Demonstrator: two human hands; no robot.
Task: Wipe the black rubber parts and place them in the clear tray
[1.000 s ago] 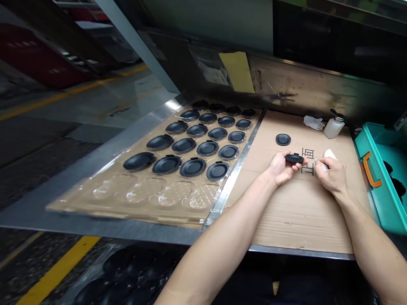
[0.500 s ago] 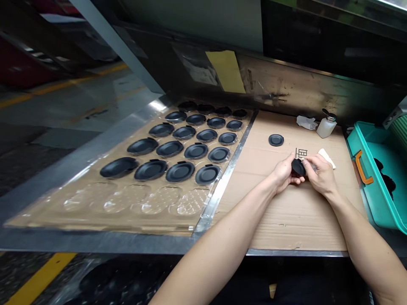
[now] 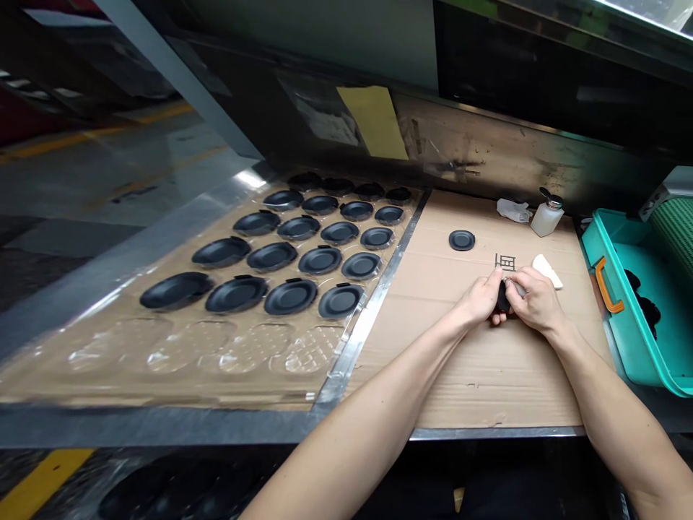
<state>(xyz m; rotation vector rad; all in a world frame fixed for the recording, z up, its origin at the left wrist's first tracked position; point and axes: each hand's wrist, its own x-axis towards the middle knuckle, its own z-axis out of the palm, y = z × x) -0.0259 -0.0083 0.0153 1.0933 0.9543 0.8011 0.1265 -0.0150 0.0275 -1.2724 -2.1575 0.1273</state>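
A small black rounded plastic piece (image 3: 503,297) is between the person's two hands, over the brown cardboard sheet (image 3: 460,390) that covers the right part of the grey metal surface (image 3: 135,427). The left hand (image 3: 481,300) holds the piece, its fingers wrapped under and around it. The right hand (image 3: 533,297) is curled narrow against the piece's right side; whether it also grips something is hidden, so I cannot tell.

Left of the cardboard lies a clear plastic tray (image 3: 314,396) with moulded hollows; behind its patterned front row, five rows of four black, dish-shaped pieces (image 3: 291,296) sit in place. On the right stands a teal plastic bin (image 3: 628,328) with an orange handle (image 3: 609,285) and several dark pieces (image 3: 647,310) inside.

Just beyond the right hand lies a flat white pad (image 3: 546,271). Farther off, one black dish-shaped part (image 3: 462,240) rests on the cardboard, then a translucent pump bottle (image 3: 546,218) stands beside crumpled white material (image 3: 513,210). Behind, yellow paper (image 3: 373,121) hangs against a metal panel (image 3: 498,152).
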